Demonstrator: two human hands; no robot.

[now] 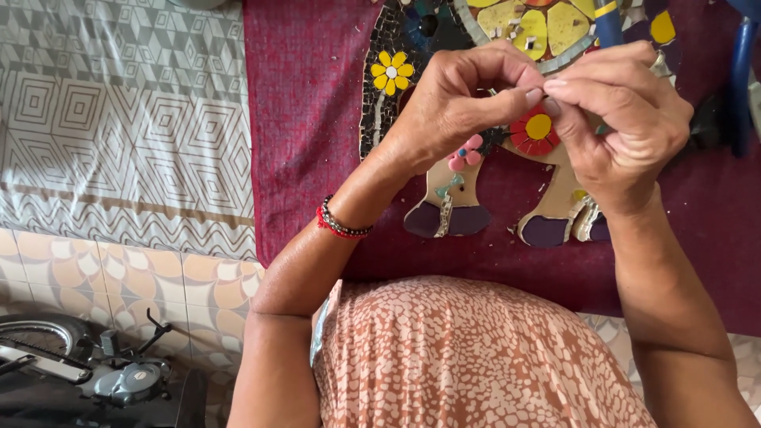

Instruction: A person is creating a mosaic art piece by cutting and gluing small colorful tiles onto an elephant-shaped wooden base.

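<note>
My left hand (456, 103) and my right hand (626, 119) meet fingertip to fingertip above a mosaic figure (452, 202). Both pinch something very small between thumb and forefinger; the piece itself is hidden by the fingers. The mosaic shows a dark tiled body, a yellow flower (391, 70), a red flower with a yellow centre (536, 131), pink dots and two purple feet. It lies on a dark red cloth (309, 119). A red and black bead bracelet (339, 224) circles my left wrist.
A patterned grey and white mat (119, 119) lies left of the cloth, over beige patterned floor tiles (119, 277). A toy motorbike (95, 372) sits at the bottom left. Blue handles (741, 71) show at the top right. Small tile chips dot the cloth.
</note>
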